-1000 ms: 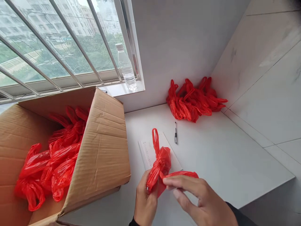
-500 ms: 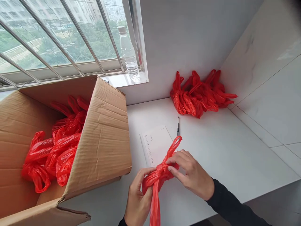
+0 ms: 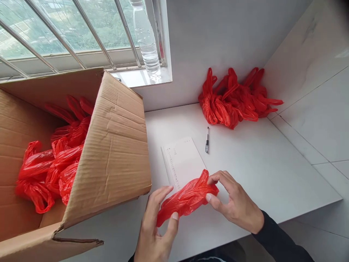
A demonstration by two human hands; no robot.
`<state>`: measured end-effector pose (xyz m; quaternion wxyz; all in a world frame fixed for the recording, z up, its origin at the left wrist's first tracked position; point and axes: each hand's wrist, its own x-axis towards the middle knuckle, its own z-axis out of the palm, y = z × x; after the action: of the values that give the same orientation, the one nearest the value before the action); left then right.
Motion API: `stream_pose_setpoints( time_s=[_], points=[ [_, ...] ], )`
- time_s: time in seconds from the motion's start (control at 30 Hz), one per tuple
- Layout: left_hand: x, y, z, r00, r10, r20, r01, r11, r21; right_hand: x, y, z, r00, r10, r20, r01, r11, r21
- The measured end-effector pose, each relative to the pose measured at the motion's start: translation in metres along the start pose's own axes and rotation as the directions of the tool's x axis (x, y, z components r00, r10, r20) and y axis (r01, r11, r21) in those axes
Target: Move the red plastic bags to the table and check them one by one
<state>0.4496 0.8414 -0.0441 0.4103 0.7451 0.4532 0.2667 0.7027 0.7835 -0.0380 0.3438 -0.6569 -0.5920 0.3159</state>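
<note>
A crumpled red plastic bag (image 3: 188,198) is stretched between both hands, low over the white counter (image 3: 251,171). My left hand (image 3: 154,227) pinches its lower left end between thumb and fingers. Gripping the upper right end is my right hand (image 3: 234,202), fingers curled round it. The bag lies slanted, partly over a white sheet of paper (image 3: 184,160).
An open cardboard box (image 3: 114,145) on the left holds several knotted red bags (image 3: 51,160). A heap of knotted red bags (image 3: 236,100) lies in the far corner. A pen (image 3: 207,140) lies by the paper. A water bottle (image 3: 145,43) stands on the windowsill.
The bag's knot and raised handles are gone; it is now pulled out into a slanted bundle between both hands. The view has tilted down a little.
</note>
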Motion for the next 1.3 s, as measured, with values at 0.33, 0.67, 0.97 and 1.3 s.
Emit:
stream_pose_setpoints(
  time_s=[0.33, 0.67, 0.97, 1.3],
  points=[
    [0.004, 0.003, -0.006, 0.989, 0.149, 0.007, -0.149, 0.987, 0.066, -0.009, -0.005, 0.003, 0.999, 0.038, -0.036, -0.034, 0.993, 0.114],
    [-0.008, 0.009, 0.002, 0.990, 0.064, -0.126, -0.065, 0.998, -0.004, -0.012, -0.014, -0.004, 0.986, 0.162, 0.047, -0.168, 0.947, 0.272],
    [-0.026, 0.018, -0.020, 0.964, -0.019, -0.265, -0.013, 0.993, -0.118, -0.026, -0.013, -0.013, 0.956, 0.260, -0.135, -0.132, 0.794, 0.593],
    [-0.034, 0.062, -0.004, 0.874, -0.039, -0.485, -0.007, 0.996, -0.094, -0.027, -0.034, -0.015, 0.945, 0.255, -0.205, -0.148, 0.892, 0.428]
  ],
)
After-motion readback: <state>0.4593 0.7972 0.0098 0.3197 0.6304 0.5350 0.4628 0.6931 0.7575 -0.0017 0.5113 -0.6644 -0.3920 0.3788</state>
